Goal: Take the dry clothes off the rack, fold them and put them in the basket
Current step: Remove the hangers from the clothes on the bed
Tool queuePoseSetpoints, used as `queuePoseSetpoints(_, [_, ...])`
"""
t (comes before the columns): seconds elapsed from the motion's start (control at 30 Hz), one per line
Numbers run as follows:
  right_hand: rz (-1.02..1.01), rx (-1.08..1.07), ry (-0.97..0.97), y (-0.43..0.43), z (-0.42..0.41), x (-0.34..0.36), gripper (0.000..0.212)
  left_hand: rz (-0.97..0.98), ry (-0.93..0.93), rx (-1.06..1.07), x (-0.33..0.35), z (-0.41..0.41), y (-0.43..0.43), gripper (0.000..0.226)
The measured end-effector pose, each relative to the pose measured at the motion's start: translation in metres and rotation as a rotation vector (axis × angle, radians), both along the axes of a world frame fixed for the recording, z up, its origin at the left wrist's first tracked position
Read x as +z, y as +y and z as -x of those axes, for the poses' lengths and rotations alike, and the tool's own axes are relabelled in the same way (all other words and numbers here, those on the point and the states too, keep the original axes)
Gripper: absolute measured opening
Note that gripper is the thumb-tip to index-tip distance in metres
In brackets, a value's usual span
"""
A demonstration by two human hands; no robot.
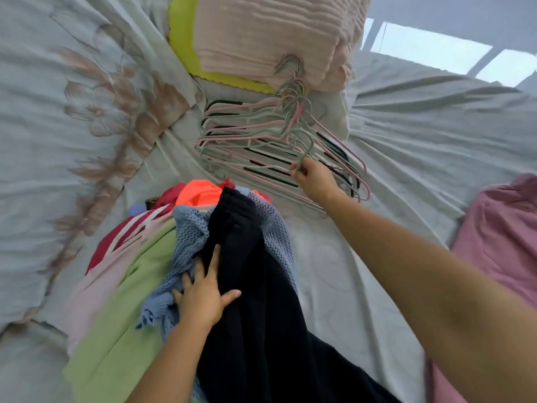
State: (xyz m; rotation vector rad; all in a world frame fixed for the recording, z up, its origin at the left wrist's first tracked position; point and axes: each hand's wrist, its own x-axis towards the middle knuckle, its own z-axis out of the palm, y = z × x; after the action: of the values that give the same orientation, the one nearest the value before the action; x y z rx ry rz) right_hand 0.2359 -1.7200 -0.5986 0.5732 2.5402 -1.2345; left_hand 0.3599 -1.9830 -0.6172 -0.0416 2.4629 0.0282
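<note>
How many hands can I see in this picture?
2. The left hand rests on the dark navy garment atop the clothes pile; the right hand grips a pale green hanger by its hook.

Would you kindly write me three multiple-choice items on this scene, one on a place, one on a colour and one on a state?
1. Where does the pile of hangers lie?
A) on the bed sheet, beyond the clothes heap
B) in a basket
C) on a rack

2. What colour is the top garment of that heap?
A) white
B) dark navy
C) yellow

3. What is the right hand doing?
A) lying flat on the sheet
B) gripping a hanger hook
C) holding a sock

Answers: 1 A, the hangers lie spread on the sheet; 2 B, dark fabric drapes over the blue knit; 3 B, its fingers curl round the grey-green hook.
</note>
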Motion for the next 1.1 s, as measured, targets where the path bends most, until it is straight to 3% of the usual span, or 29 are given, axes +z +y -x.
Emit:
queuePoseSetpoints(0.2, [-0.242, -0.087, -0.03, 0.014, -0.009, -0.013, 0.064, -0.012, 0.005, 0.01, -0.01, 0.006, -0.008, 0.1])
queuePoseSetpoints(0.37, [-0.321, -0.073, -0.187, 0.09, -0.119, -0.037, 0.061, -0.029, 0.027, 0.028, -0.004, 0.007, -0.006, 0.102])
queuePoseSetpoints(0.57, [-0.428, -0.593, -0.483, 0.214, -0.266, -0.052, 0.072, -0.138, 0.087, 0.094, -0.006, 0.007, -0.018, 0.121])
queuePoseSetpoints(0.63, [-0.373, -0.616, -0.613, 0.235, -0.31, -0.063, 0.076, -0.215, 0.199, 0.182, -0.007, -0.002, -0.013, 0.12])
queuePoseSetpoints(0.7, [-0.338, -0.584, -0.626, 0.242, -0.34, -0.077, 0.071, -0.258, 0.401, 0.226, 0.007, -0.023, 0.025, 0.112])
queuePoseSetpoints(0.8, [-0.395, -0.547, -0.483, 0.252, -0.353, -0.089, 0.041, -0.413, 0.621, 0.009, 0.032, -0.064, 0.105, 0.087])
queuePoseSetpoints(0.87, [-0.402, -0.535, -0.423, 0.262, -0.357, -0.092, 0.025, -0.573, 0.421, -0.029, 0.029, -0.094, 0.162, 0.077])
queuePoseSetpoints(0.93, [-0.415, -0.501, -0.428, 0.269, -0.362, -0.093, 0.02, -0.716, 0.036, 0.129, 0.014, -0.127, 0.214, 0.075])
queuePoseSetpoints(1.0, [-0.398, -0.455, -0.466, 0.273, -0.366, -0.095, 0.02, -0.72, -0.255, 0.201, -0.009, -0.16, 0.259, 0.063])
queuePoseSetpoints(1.1, [-0.283, -0.411, -0.448, 0.277, -0.371, -0.089, 0.014, -0.675, -0.377, 0.188, -0.032, -0.194, 0.317, 0.048])
